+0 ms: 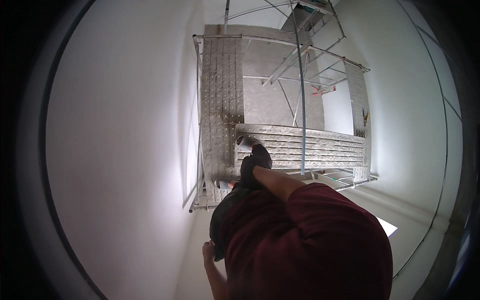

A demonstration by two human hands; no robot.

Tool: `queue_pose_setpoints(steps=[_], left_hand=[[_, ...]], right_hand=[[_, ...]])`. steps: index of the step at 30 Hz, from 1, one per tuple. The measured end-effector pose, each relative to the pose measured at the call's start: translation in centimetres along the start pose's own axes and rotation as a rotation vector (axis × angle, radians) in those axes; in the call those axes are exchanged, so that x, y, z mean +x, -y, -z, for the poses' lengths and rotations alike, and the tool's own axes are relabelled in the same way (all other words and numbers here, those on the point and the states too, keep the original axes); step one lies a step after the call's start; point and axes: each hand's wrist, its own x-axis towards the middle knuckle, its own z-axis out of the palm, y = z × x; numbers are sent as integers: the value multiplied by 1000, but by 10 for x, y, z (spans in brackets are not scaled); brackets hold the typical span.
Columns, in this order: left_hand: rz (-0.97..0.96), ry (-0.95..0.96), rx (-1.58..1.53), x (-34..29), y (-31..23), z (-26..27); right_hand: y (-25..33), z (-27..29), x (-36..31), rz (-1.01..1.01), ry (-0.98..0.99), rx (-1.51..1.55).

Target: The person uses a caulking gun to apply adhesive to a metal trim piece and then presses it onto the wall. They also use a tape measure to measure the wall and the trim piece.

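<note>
My left hand (208, 250) hangs low at my left side, fingers curled, against a dark patch beside my dark trousers (220, 215). Whether it grips the cloth or some small dark thing is hidden. My right forearm (274, 181) reaches forward and ends at dark material (256, 161) above my forward foot; the fingers there do not show. I stand on scaffold planks in grey footwear. One foot (245, 143) is on the left end of the crosswise plank (320, 150), the other (223, 184) on the long left-hand plank (220, 85).
Metal scaffold tubes (280, 40) frame the planks. An upright grey pole (301, 90) crosses the view ahead. Past the plank edge lies a lower floor (270, 60). On the right plank (356, 90) is a yellow-and-dark tool (365, 118). White walls (125, 125) rise either side.
</note>
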Motion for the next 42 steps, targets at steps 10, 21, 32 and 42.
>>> queue_pose_setpoints(steps=[10, 21, 32, 42], left_hand=[[-33, -22, -100, 12, -10, -3], [-3, 209, -555, 36, -7, -30], [-226, 426, -179, 53, -124, -64], [-223, 544, 166, 90, -137, -129]], right_hand=[[-3, -2, -8, 30, -6, 4], [-7, -9, -26, 105, -31, 69], [-32, -10, -64, 158, 28, 100], [-43, -4, -60, 202, 92, 91]])
